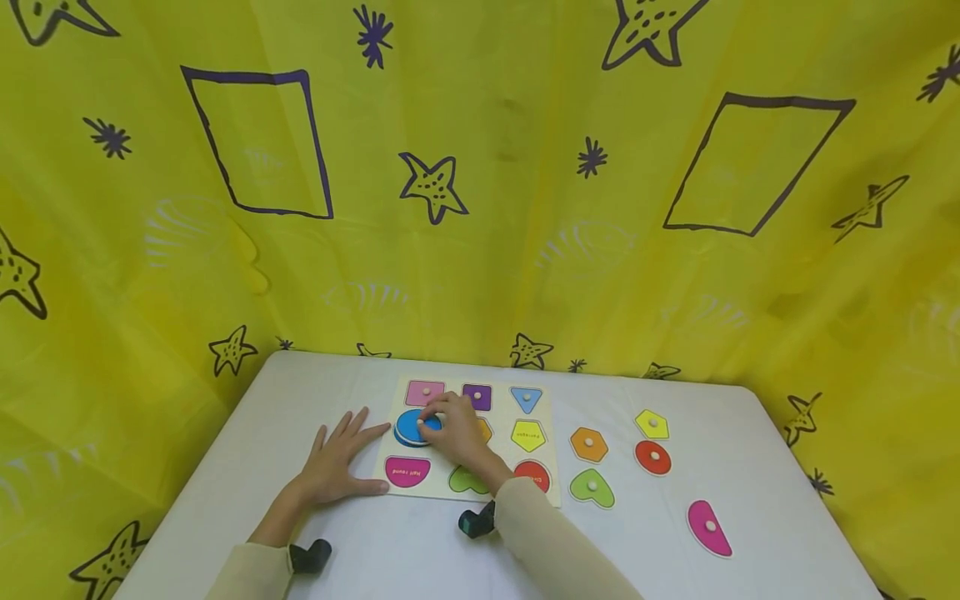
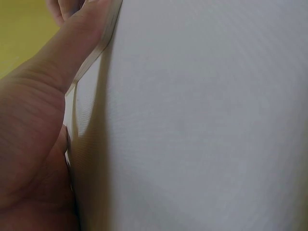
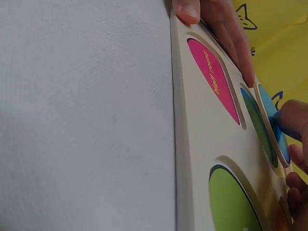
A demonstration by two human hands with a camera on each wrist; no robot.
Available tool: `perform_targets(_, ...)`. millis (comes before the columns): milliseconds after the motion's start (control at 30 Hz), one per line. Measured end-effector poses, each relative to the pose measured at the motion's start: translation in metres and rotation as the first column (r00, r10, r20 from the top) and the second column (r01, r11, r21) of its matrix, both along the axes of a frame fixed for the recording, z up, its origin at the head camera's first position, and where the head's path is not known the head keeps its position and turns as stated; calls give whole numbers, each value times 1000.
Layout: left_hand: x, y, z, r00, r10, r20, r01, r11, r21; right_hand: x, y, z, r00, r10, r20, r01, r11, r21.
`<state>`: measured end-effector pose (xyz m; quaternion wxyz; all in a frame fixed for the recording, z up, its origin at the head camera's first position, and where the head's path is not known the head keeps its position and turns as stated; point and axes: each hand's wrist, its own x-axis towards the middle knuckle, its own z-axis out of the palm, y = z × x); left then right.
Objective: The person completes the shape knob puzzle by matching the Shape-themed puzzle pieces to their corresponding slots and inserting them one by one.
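Blue circle piece (image 1: 412, 427): it sits a bit tilted over its round hole in the puzzle board, left of the frame's middle; in the right wrist view (image 3: 275, 130) one edge is lifted above the board.
Right hand (image 1: 459, 432): fingers curl down and pinch the small knob on the blue circle piece.
Left hand (image 1: 337, 460): fingers spread flat on the table, thumb and fingertips touching the board's left edge.
Puzzle board (image 1: 442, 492): pale wood, lying flat on the table in the lower middle of the frame.
Pieces in the board: pink square (image 1: 424, 392), purple square (image 1: 477, 397) and blue triangle (image 1: 527, 398) along the top row.
Empty holes: pink half round (image 1: 407, 472), green heart (image 1: 463, 481), yellow pentagon (image 1: 528, 436).
Loose pieces: orange hexagon (image 1: 588, 444), green heart piece (image 1: 592, 487), yellow pentagon piece (image 1: 652, 424), red circle (image 1: 653, 457) and pink half round piece (image 1: 708, 527), all on the table to the right of the board.
Table (image 1: 750, 467): white.
Curtain (image 1: 480, 208): yellow with dark stars, filling the top of the frame.
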<state>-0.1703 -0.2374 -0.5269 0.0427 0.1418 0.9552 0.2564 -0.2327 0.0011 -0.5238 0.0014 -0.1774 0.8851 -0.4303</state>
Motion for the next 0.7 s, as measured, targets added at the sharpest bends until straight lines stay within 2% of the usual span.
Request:
perform_targets(200,1,0,1,1000,-8,-25,8,1000,3,1,-2,-5,996,-2,-89,9,997,82)
perform_targets(300,0,-1,-3,999,-10,-41,11,1000,23,1,-3,-7,992,3,-126,10,994,105)
perform_targets(400,-1,-2,-5,999,-10,-44,11,1000,23,0,-3,-8,991,5,-137,12,993,121)
perform_targets(567,0,0,2,1000,-4,-6,4,1000,-14,0,-5,-9,992,-6,-128,25,989,147)
perform_targets(700,0,0,2,1000,-3,1,3,1000,-15,0,-6,-9,993,-12,-116,29,988,151)
